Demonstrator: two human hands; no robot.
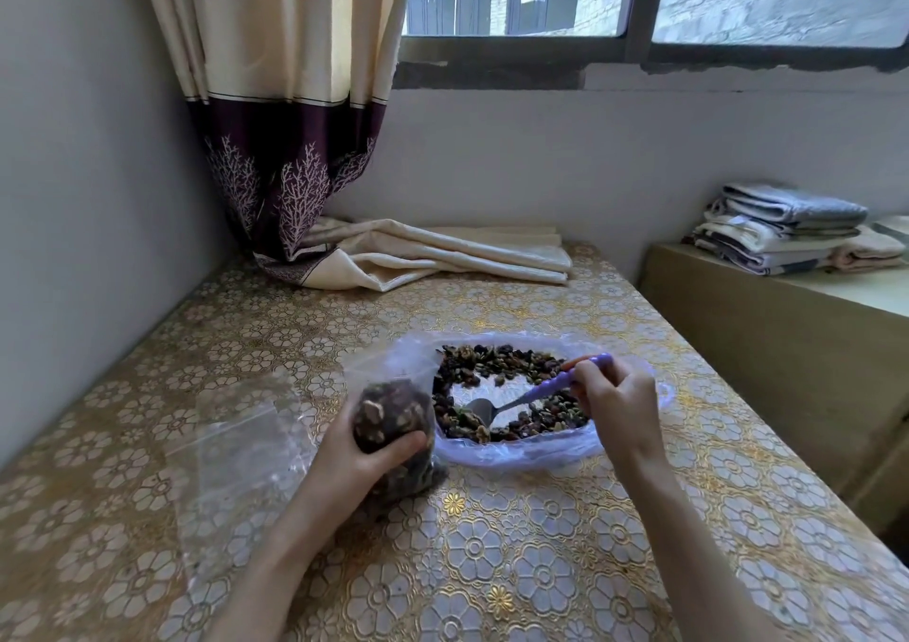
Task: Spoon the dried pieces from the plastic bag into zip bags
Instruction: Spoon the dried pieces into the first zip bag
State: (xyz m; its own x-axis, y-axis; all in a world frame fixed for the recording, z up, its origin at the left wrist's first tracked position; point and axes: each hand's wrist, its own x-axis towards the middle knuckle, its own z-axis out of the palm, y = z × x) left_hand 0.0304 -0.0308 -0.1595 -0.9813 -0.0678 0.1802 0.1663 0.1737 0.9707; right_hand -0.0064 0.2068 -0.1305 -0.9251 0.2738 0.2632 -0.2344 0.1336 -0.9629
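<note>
A wide clear plastic bag (516,454) lies open on the table, with dark dried pieces (497,366) ringed around a bare middle. My right hand (615,400) grips a spoon (521,403) by its purple handle; the metal bowl rests among the pieces at the bag's near edge. My left hand (364,449) grips a zip bag (393,415), which stands upright just left of the plastic bag. Dried pieces fill its lower part and its mouth is open at the top.
Several empty clear zip bags (231,449) lie flat to the left. A folded curtain end (433,257) rests at the table's far side under the window. Folded towels (787,228) sit on a low cabinet at the right. The table (541,567) has a gold floral cover.
</note>
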